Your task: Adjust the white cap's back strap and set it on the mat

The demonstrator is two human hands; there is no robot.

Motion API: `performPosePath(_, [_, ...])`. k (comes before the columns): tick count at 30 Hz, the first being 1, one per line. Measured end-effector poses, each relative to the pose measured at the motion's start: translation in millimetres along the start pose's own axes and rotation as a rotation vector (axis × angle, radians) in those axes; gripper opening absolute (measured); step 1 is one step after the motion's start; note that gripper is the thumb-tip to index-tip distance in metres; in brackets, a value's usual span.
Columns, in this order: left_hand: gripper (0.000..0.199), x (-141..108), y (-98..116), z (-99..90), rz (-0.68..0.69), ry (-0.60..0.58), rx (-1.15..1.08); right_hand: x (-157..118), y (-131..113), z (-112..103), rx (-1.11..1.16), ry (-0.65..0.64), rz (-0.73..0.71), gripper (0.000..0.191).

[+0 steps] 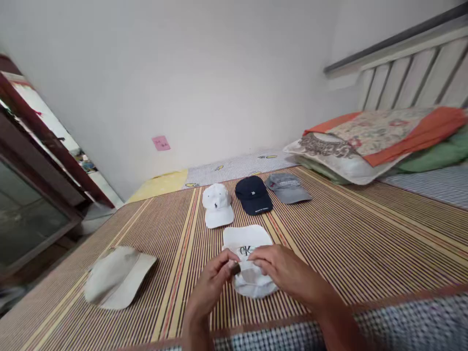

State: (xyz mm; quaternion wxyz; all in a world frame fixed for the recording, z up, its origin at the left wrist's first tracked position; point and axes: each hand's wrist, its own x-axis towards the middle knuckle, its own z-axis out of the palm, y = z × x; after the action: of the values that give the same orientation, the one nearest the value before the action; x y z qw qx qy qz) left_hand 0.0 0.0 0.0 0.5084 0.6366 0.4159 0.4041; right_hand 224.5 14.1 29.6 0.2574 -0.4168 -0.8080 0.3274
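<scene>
A white cap with dark "CK" letters (pixel 247 236) lies on the striped mat, its brim pointing away from me. Over its left side, my left hand (pixel 215 275) has its fingers closed in a pinch on a small dark piece (pixel 235 268), too small to name. My right hand (pixel 280 267) is at the cap's right side, fingertips pressed together near the letters; what they hold, if anything, is hidden. Beyond sit a white cap with a small dark logo (pixel 217 204), a navy cap (pixel 253 195) and a grey cap (pixel 288 188) in a row.
A beige cap (pixel 119 278) lies tilted at the left of the striped mat (pixel 175 234). Folded bedding and a pillow (pixel 383 141) are at the right, beside a slatted headboard (pixel 417 73). A pink note (pixel 161 143) is on the wall behind.
</scene>
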Motion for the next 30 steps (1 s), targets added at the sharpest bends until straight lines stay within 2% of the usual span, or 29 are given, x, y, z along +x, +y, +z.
performPosePath(7, [0.034,-1,2,2.7,-0.007,0.009,-0.015,-1,-7,-1,0.045,0.005,-0.051,0.027])
performPosePath(16, [0.036,0,3,7.9,-0.077,0.037,-0.095,-1,-11,5,0.126,0.006,0.035,0.015])
performPosePath(20, [0.036,1,1,5.4,-0.093,0.051,-0.108,-2,1,-2,0.208,0.049,-0.022,0.018])
performPosePath(25, [0.037,1,-1,2.7,-0.078,0.062,-0.139,-8,25,-22,0.299,0.082,-0.027,0.034])
performPosePath(30, [0.036,3,1,4.5,-0.063,0.061,-0.175,-11,31,-25,0.325,0.014,0.050,0.022])
